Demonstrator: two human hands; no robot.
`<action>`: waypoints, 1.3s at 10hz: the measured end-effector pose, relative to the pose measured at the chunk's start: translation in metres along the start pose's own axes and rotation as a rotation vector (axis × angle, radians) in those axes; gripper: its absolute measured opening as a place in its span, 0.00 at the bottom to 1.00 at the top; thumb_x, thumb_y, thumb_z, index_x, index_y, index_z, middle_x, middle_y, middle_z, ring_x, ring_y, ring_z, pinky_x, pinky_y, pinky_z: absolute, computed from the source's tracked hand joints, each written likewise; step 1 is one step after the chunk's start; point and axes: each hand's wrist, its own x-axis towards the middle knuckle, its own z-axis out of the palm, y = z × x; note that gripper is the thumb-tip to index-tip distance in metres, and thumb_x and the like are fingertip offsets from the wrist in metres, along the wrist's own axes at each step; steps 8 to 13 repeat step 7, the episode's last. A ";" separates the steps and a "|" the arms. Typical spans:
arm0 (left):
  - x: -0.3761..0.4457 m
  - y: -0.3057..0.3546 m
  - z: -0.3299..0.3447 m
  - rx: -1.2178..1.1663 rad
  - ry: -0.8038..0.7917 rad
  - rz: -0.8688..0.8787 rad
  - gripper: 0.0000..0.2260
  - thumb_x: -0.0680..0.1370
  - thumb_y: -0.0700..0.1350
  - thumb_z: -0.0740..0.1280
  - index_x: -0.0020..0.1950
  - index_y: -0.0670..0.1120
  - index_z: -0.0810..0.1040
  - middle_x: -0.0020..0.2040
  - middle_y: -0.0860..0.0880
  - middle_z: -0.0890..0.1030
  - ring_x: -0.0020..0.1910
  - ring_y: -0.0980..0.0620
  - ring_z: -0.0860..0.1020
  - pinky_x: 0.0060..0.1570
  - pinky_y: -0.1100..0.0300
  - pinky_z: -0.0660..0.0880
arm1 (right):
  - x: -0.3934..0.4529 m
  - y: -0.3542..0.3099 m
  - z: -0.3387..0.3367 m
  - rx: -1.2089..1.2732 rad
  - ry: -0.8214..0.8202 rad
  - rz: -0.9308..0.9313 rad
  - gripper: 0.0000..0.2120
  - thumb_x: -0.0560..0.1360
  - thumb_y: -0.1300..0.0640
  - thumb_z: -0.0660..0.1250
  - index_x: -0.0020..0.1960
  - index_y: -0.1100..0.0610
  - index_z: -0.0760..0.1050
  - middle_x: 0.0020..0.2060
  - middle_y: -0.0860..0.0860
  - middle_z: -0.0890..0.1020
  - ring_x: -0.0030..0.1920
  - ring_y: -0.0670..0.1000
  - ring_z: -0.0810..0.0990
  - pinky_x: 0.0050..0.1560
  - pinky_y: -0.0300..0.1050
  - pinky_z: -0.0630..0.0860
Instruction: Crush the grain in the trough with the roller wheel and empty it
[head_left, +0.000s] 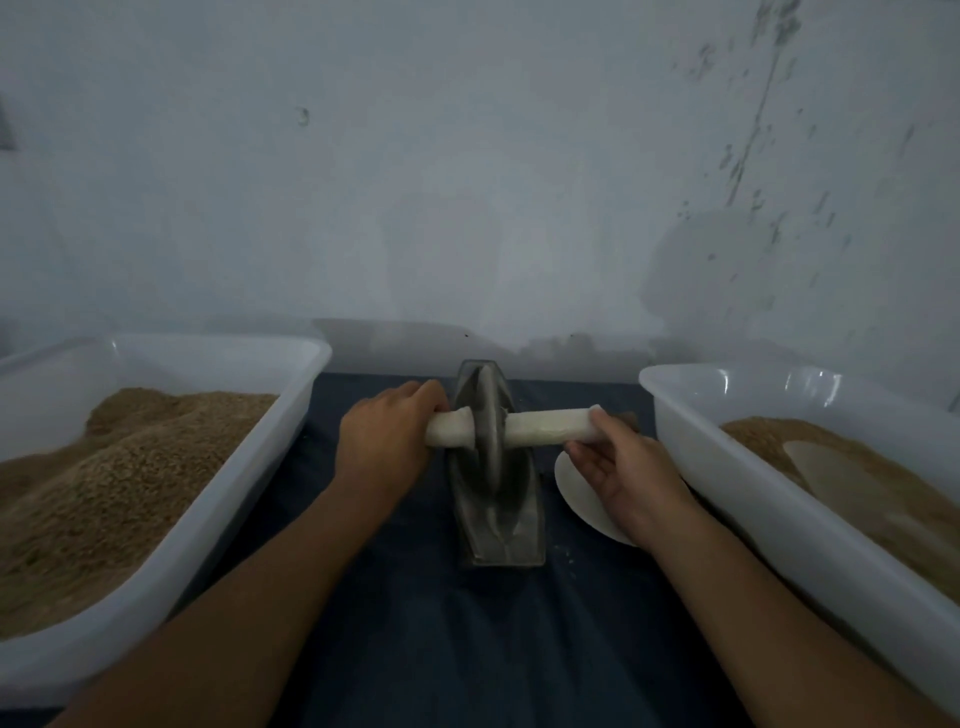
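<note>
A narrow boat-shaped metal trough (514, 525) lies lengthwise on the dark blue cloth at the centre. The grey roller wheel (488, 426) stands upright in the trough's far half, on a white-wrapped axle handle (545, 425) that sticks out to both sides. My left hand (387, 439) grips the left end of the handle. My right hand (623, 473) holds the right end, thumb over it and fingers loosely under it. Grain inside the trough is too dark to make out.
A white tub (306, 374) heaped with brown grain stands at the left. A second white tub (691, 415) at the right holds brown grain and a pale disc. A white dish (576, 499) lies under my right hand. A pale wall rises close behind.
</note>
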 end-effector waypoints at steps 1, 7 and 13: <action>0.000 0.000 0.002 0.016 0.029 0.009 0.10 0.66 0.42 0.74 0.43 0.49 0.77 0.38 0.50 0.78 0.34 0.46 0.77 0.31 0.58 0.63 | -0.001 -0.001 0.001 0.022 0.015 0.012 0.14 0.76 0.57 0.73 0.57 0.63 0.78 0.49 0.60 0.86 0.48 0.55 0.87 0.43 0.43 0.82; -0.036 0.015 -0.057 0.003 -0.021 -0.123 0.35 0.67 0.40 0.70 0.73 0.55 0.64 0.63 0.49 0.70 0.60 0.47 0.70 0.60 0.53 0.70 | -0.143 -0.066 0.026 -0.682 0.060 -0.851 0.16 0.78 0.44 0.65 0.65 0.36 0.72 0.58 0.39 0.79 0.36 0.44 0.82 0.35 0.39 0.79; -0.036 0.015 -0.057 0.003 -0.021 -0.123 0.35 0.67 0.40 0.70 0.73 0.55 0.64 0.63 0.49 0.70 0.60 0.47 0.70 0.60 0.53 0.70 | -0.143 -0.066 0.026 -0.682 0.060 -0.851 0.16 0.78 0.44 0.65 0.65 0.36 0.72 0.58 0.39 0.79 0.36 0.44 0.82 0.35 0.39 0.79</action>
